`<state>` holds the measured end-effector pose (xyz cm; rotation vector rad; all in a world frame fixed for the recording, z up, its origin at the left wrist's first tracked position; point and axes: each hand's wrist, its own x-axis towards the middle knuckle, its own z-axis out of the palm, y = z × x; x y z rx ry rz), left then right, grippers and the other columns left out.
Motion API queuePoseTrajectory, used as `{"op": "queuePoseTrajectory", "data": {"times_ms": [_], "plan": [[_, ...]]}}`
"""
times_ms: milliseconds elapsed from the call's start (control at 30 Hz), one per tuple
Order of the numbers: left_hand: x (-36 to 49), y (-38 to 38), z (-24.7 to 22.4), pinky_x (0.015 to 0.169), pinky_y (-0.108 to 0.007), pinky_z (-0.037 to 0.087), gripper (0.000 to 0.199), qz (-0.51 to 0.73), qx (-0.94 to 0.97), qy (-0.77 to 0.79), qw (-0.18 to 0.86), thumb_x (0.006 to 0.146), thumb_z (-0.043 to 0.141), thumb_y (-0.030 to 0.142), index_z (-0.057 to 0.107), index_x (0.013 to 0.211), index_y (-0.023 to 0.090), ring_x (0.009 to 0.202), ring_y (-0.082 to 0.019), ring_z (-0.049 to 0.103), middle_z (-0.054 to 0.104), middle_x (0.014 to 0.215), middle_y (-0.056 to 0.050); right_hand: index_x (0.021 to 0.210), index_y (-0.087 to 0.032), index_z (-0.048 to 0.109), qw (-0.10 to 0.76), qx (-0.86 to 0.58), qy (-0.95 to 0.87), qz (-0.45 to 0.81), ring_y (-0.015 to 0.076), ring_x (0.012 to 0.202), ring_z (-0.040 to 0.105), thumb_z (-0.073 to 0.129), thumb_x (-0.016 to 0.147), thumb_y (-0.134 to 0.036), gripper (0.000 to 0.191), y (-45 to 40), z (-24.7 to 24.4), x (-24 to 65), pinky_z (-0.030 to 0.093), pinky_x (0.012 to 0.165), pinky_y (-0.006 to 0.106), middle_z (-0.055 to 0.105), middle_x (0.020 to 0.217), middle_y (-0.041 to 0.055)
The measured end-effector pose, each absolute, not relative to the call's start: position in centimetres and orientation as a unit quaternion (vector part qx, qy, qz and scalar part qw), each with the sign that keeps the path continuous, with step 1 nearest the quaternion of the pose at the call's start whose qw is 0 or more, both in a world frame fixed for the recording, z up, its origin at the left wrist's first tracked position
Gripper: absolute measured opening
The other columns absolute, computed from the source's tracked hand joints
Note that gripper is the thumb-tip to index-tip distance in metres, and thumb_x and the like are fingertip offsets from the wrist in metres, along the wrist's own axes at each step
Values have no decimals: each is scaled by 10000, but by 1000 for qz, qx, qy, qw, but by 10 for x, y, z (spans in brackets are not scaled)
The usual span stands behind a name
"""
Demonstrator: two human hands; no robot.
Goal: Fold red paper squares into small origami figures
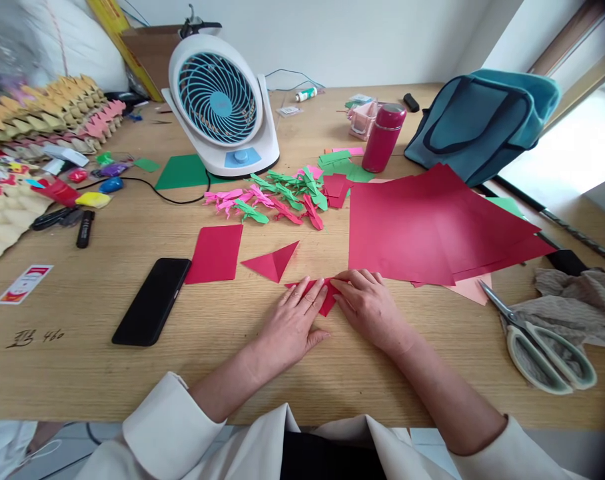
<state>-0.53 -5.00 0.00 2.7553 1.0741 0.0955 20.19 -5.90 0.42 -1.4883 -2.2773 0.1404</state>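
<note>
A small red folded paper (327, 305) lies flat on the table in front of me, partly hidden under both hands. My left hand (298, 323) rests on its left part with fingers stretched out. My right hand (370, 307) has its fingers curled and pressed together at the paper's right edge. Just beyond them sits a red paper triangle (272, 262) with a crease. To its left is a stack of red paper rectangles (215, 253). Farther back lies a pile of folded pink, green and red paper pieces (282, 193).
Large red sheets (407, 233) lie at right, near scissors (542, 340) and a crumpled cloth (577, 300). A black phone (151, 301) is at left. Behind stand a fan (222, 107), a red bottle (384, 138) and a teal bag (472, 127). Egg trays (5, 223) line the left side.
</note>
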Motion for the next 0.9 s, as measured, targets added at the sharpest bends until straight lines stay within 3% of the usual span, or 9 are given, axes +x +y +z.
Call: {"op": "queuePoseTrajectory", "data": {"times_ms": [267,600,900], "plan": [[-9,-47,1,1203,-470,196,783,16,934,340,109,924,475,557,218,1536,143,1499,-288,176,232,1607,-149,1196,-209,604,198,-531,-820,84,281,1002,569,582,919,-274,285,-61,7,200,431,871,443,624,1178,118],[-8,-46,7,1172,-561,214,769,8,937,328,120,837,584,612,368,1486,259,1493,-354,161,220,1606,-163,1290,-190,544,192,-564,-801,59,340,1139,525,685,839,-368,505,-65,4,206,451,949,493,575,1292,152],[-13,-55,7,1170,-578,186,811,7,938,324,120,853,547,629,232,1535,323,1498,-364,117,180,1624,-129,1239,-161,570,225,-554,-794,114,288,1081,577,644,834,-187,413,-57,5,221,481,952,449,601,1190,141]]}}
